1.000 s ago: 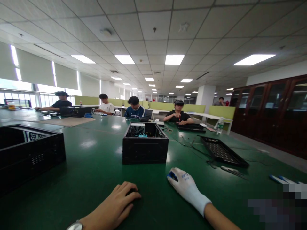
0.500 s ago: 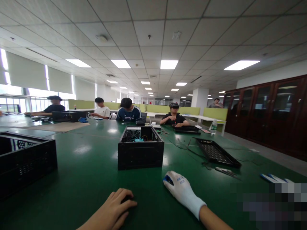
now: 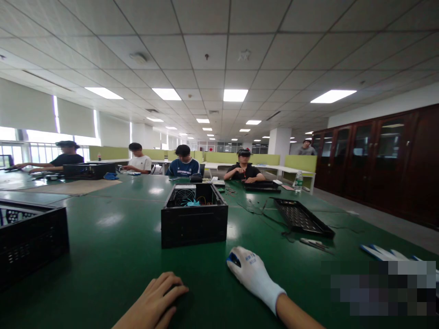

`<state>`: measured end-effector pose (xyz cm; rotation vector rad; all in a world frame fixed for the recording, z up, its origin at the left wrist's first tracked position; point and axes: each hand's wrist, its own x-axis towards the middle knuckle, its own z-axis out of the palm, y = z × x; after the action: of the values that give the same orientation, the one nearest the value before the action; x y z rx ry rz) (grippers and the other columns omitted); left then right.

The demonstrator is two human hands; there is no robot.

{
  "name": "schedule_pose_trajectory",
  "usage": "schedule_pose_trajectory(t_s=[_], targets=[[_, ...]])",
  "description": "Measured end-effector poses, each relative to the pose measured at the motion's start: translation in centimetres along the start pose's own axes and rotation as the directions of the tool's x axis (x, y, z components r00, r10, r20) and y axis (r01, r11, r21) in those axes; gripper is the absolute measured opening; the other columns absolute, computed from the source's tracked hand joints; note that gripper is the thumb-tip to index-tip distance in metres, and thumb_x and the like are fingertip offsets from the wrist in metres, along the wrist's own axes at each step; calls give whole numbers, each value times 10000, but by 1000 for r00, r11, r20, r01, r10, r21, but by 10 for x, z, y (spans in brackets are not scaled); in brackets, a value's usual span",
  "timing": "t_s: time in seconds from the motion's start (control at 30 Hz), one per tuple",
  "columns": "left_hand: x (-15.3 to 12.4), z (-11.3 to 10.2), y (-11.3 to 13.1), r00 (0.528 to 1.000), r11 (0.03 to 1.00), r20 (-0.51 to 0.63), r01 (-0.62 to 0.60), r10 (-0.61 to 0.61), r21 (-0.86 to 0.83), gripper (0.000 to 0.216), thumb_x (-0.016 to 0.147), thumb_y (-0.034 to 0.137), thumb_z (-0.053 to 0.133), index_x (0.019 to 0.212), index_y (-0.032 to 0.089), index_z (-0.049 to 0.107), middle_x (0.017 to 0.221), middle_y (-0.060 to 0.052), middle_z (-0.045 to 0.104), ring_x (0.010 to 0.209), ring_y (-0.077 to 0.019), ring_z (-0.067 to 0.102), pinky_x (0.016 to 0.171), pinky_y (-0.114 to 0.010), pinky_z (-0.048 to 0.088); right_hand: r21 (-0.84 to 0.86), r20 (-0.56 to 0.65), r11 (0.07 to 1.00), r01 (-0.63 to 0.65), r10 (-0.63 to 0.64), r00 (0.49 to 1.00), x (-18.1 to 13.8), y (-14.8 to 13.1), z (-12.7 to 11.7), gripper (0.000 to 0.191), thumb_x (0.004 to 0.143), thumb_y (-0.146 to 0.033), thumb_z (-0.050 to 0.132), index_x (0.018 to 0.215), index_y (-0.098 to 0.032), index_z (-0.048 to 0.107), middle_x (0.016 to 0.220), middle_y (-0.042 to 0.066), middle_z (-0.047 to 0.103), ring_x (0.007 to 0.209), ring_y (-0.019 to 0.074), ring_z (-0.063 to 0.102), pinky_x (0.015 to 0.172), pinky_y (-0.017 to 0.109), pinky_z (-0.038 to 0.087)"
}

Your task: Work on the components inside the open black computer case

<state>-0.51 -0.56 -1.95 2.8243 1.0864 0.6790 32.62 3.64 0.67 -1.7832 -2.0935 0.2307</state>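
Note:
My left hand (image 3: 159,301) is bare and lies on the green table (image 3: 113,256) at the bottom centre, fingers together and slightly bent, nothing in it. My right hand (image 3: 250,273) wears a white glove with blue fingertips. It rests on the table to the right, with its fingers curled under and nothing visible in them. Straight ahead of both hands stands an open black computer case (image 3: 194,219) with a fan inside, well apart from them.
A second black case (image 3: 30,237) sits at the left edge. A black perforated panel (image 3: 302,218), cables and a tool (image 3: 313,244) lie to the right, with gloves (image 3: 380,251) beyond. Several people sit at the table's far side. Dark cabinets (image 3: 380,164) line the right wall.
Both hands stay resting on the table. The view has swung slightly, so the case and hands sit a little further left and lower in the picture.

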Motion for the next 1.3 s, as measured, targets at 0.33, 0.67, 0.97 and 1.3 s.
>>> schedule_pose_trajectory(t_s=[0.33, 0.67, 0.97, 1.3], targets=[[133, -50, -22, 923, 886, -378, 112, 75, 449, 415, 1011, 367, 444, 1395, 225, 517, 1386, -86, 534, 1320, -264, 453, 1137, -434, 388, 119, -137, 978, -173, 189, 972, 15, 18, 3, 511, 956, -491, 401, 1316, -179, 586, 1314, 137, 638, 1209, 273, 593, 1034, 379, 429], [188, -22, -41, 832, 765, -545, 414, -99, 493, 388, 1033, 391, 318, 955, 169, 626, 913, -109, 592, 920, -279, 528, 854, -418, 377, 152, -120, 979, -137, 156, 981, 18, 22, 8, 444, 902, -499, 457, 1185, -232, 672, 1210, 110, 691, 1139, 298, 628, 986, 399, 444], [190, -24, -41, 825, 748, -550, 443, -126, 495, 382, 1041, 371, 296, 923, 190, 611, 917, -93, 601, 931, -270, 514, 859, -406, 343, 190, -114, 971, -148, 171, 979, 18, 26, 6, 511, 925, -512, 409, 1277, -199, 605, 1291, 136, 646, 1171, 286, 610, 983, 386, 455], [191, -31, -34, 837, 767, -485, 479, -254, 426, 350, 1042, 391, 357, 972, 166, 617, 978, -80, 610, 1005, -250, 545, 941, -436, 389, 226, -256, 960, -163, 220, 941, 41, 63, 9, 399, 927, -459, 436, 1118, -201, 672, 1094, 100, 711, 1054, 262, 633, 894, 327, 454]])
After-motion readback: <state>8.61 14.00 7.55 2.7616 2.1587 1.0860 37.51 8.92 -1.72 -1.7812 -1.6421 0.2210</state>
